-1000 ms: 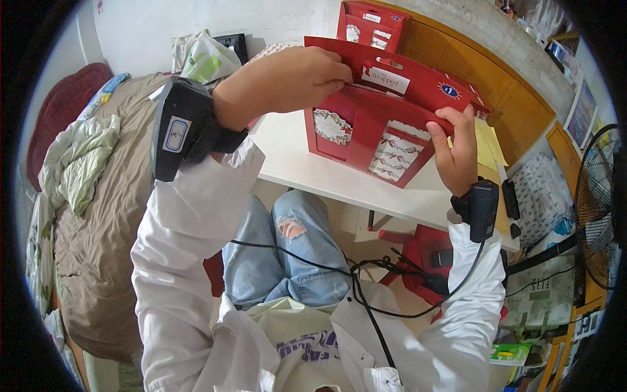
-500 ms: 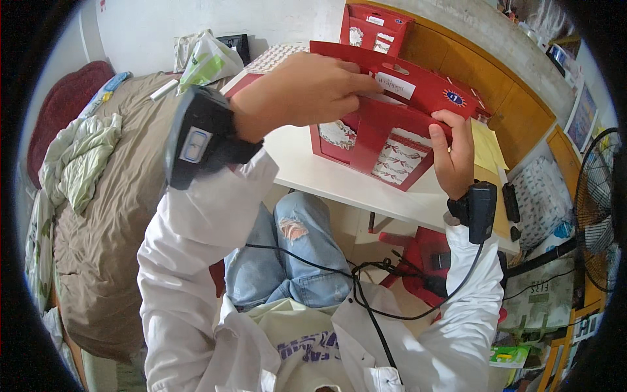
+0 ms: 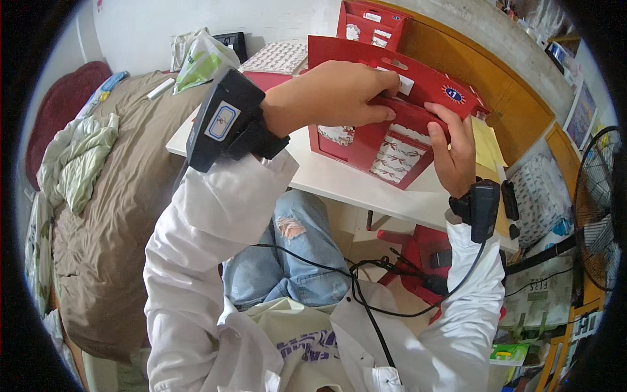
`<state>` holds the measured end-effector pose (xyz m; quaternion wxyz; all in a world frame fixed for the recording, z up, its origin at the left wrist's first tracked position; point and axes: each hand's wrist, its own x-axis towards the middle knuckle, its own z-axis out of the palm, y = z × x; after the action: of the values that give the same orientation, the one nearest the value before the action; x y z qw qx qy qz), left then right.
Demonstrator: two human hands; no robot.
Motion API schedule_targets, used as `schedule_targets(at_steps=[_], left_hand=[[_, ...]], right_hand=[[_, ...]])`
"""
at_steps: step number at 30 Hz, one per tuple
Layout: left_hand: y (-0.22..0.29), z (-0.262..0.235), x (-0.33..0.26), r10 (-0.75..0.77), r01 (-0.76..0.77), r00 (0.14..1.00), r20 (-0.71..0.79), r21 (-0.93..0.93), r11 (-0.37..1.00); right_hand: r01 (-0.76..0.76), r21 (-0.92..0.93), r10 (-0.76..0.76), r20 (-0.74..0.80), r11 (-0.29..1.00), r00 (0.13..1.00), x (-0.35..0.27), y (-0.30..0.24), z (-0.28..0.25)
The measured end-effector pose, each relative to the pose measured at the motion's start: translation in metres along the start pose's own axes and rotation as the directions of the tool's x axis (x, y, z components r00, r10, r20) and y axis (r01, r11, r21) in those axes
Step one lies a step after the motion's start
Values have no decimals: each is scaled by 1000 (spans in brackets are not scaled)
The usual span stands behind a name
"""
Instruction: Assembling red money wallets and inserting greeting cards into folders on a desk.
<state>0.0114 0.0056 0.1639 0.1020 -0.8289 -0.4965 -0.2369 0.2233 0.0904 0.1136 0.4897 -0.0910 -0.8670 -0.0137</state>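
Observation:
A flat red cardboard package (image 3: 392,140) with patterned windows and a hang tab is held upright above the white desk (image 3: 339,179). My left hand (image 3: 339,95) reaches across from the left and grips its top edge, fingers curled over the folded flap. My right hand (image 3: 454,153) holds the package's right edge, thumb on the front. Both wrists carry black strapped devices, and cables run down from them over my lap.
A second red package (image 3: 372,23) stands at the back of the desk beside a white studded sheet (image 3: 277,57). A bed with brown cover (image 3: 98,215) lies on the left. A fan (image 3: 597,209) and a red stool (image 3: 424,258) are on the right.
My left hand has moved right along the package's top edge and pressed the flap down. The package sits slightly lower. My right hand has stayed on the right edge.

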Motion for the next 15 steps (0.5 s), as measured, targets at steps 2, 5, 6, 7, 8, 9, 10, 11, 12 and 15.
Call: schedule_targets(at_steps=[2,5,6,7,8,9,10,11,12,15], left_hand=[[-1,0,2,-49,49,998,27,-22,999],[-5,2,4,-16,17,1000,23,-53,998],[-5,1,4,-34,36,999,35,-58,998],[-5,1,4,-52,55,998,46,-63,996],[-4,1,5,-50,53,998,47,-65,996],[-2,1,5,-8,10,999,37,-62,998],[-1,1,5,34,-33,999,27,-59,998],[-2,1,5,34,-32,999,27,-59,998],[-3,0,7,43,-40,998,47,-73,997],[-3,-1,6,30,-23,996,83,-80,997]], right_hand=[[-6,7,6,10,1000,1000,-1,0,0],[-13,19,14,-9,1000,1000,-3,2,2],[-13,23,13,-11,1000,1000,-4,2,2],[-12,27,13,-12,1000,1000,-4,2,2],[-13,26,14,-12,1000,1000,-5,3,2],[7,12,-7,-12,1000,1000,-6,4,3],[27,-3,-27,-11,1000,1000,-6,5,3],[28,-2,-28,-10,1000,1000,-7,5,3],[55,-19,-55,-16,998,998,-7,6,3],[99,-27,-100,-38,995,994,-7,8,6]])
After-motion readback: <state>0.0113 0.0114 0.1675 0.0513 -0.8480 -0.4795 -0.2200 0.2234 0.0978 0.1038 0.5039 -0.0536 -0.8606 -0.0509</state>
